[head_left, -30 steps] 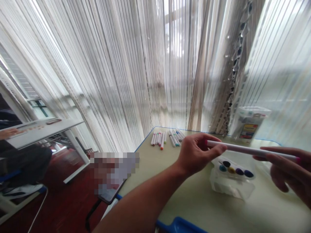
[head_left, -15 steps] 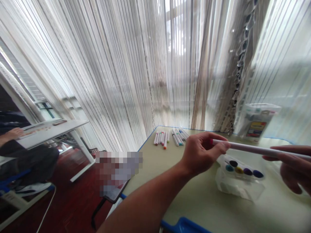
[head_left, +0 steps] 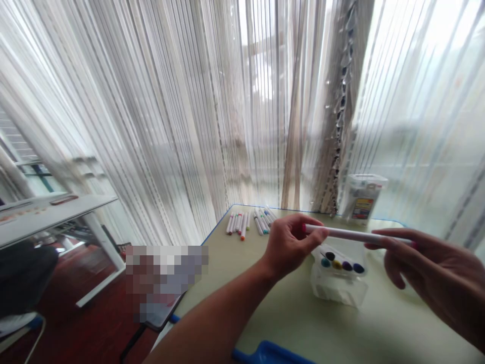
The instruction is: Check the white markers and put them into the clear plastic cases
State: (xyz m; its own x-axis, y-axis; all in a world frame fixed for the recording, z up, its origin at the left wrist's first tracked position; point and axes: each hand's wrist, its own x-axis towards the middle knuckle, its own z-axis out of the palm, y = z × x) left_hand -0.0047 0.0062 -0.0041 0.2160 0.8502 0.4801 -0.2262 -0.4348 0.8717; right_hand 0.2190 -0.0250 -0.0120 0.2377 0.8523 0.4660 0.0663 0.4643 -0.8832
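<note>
- White marker (head_left: 346, 235) spans from left hand (head_left: 288, 243) to right hand (head_left: 426, 260), seen just above the clear case (head_left: 337, 292).
- Left hand, left of the case, pinches the marker near one pink end.
- Right hand, right of the case, grasps the other end.
</note>
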